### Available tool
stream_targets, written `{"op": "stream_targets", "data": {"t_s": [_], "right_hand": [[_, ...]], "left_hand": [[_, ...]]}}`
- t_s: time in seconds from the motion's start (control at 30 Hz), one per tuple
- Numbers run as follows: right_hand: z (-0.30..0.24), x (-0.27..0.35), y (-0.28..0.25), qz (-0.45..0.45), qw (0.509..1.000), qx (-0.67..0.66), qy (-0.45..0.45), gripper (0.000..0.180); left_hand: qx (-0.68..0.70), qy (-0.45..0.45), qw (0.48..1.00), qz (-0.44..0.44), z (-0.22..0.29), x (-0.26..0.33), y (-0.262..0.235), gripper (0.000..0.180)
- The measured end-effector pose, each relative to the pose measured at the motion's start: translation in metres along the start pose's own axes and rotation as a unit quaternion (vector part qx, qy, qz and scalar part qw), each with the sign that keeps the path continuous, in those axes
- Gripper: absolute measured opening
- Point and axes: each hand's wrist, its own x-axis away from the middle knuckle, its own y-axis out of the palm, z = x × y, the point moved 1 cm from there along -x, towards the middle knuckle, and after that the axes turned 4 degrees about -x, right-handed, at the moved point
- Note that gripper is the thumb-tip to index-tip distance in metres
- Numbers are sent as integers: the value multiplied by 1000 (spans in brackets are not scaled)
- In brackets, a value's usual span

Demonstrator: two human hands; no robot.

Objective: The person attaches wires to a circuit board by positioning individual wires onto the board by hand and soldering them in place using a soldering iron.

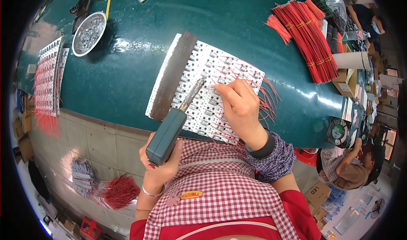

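Soldering of red wire leads onto a white panel of small circuit boards (199, 83), lying near the front edge of the green worktop (127, 70), partly over that edge toward the body. Judged from the wires: right half of the panel already bristling with short red leads (265, 98), fanning out past its right edge; left half, beside and under the dark flat bar (171, 76) laid along the panel's left side, bare of wires, so roughly half done and the left columns left to do. Left hand (163, 161) closed in a full grip round the teal handle of the soldering iron (171, 129), fingers wrapped tight. Long axis of the iron slanted from the lower left at the hand to the upper right; metal tip (202, 82) pointing up and right, resting on or just above the panel near its middle, contact not possible to tell. Right hand (239, 108) over the panel, fingers curled, thumb and forefinger pinched on a thin red wire close to the tip. Further stock ready: large bundle of red wires (305, 36) at the right rear of the worktop. Finished-looking panels with red leads (46, 79) at the left edge, metal bowl (88, 33) near the left rear corner.
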Motion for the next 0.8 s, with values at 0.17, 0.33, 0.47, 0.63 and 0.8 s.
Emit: {"op": "stream_targets", "data": {"t_s": [0.17,0.33,0.47,0.63,0.8], "right_hand": [[-3,-3,0,-10,1000,-4,-2,20],[-5,-3,-3,-30,999,-12,18,25],[-5,-6,-6,-44,999,-10,22,22],[-5,-8,-7,-64,998,10,13,18],[-6,-9,-7,-80,996,17,23,19]], "left_hand": [[19,-16,1000,0,1,3,-1,19],[4,-21,1000,-19,0,5,-5,19],[1,-13,1000,-24,-1,7,-5,19],[1,-27,999,-29,1,6,-5,19],[-3,-41,999,-35,1,6,-3,20]]}}
